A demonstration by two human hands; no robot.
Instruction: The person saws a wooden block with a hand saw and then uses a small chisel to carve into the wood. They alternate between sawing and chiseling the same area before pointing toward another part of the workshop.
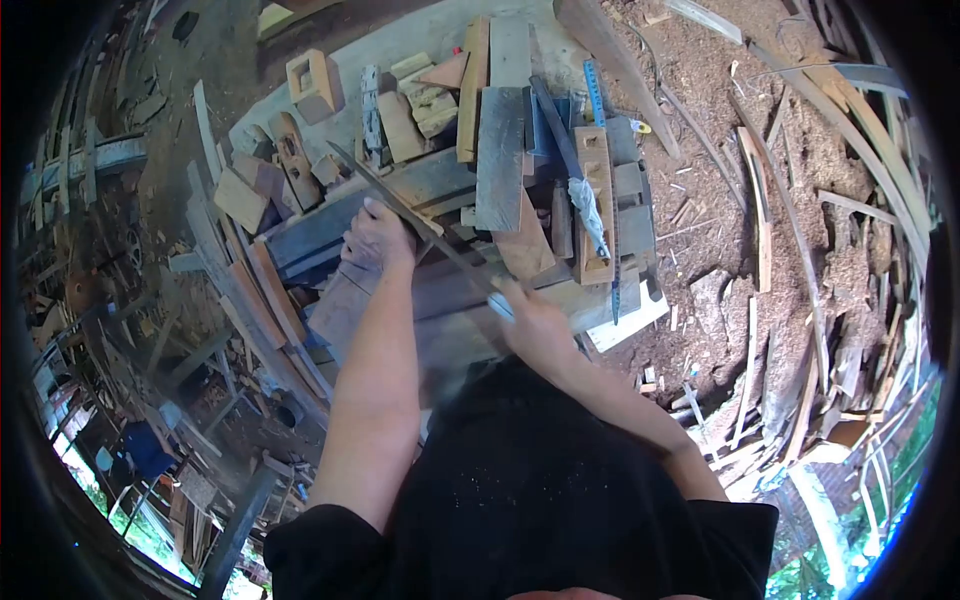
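Note:
A long, narrow dark blade (445,243), seemingly a saw or a file, runs diagonally over the workbench. Its pale blue handle end (501,306) is in my right hand (537,325), whose fingers are wrapped round it. My left hand (380,238) lies left of the blade on a wooden piece, fingers bent; what it holds, if anything, is hidden. Under the blade is a small light strip of wood (428,224). Dark boards (320,232) lie beneath my left hand and the blade.
Wood blocks (405,125), a wooden plane (292,160), a grey board (502,160) and a slotted wooden piece (594,200) crowd the bench. A blue ruler (594,92) lies at its back right. Wood strips (757,215) and shavings cover the ground at right.

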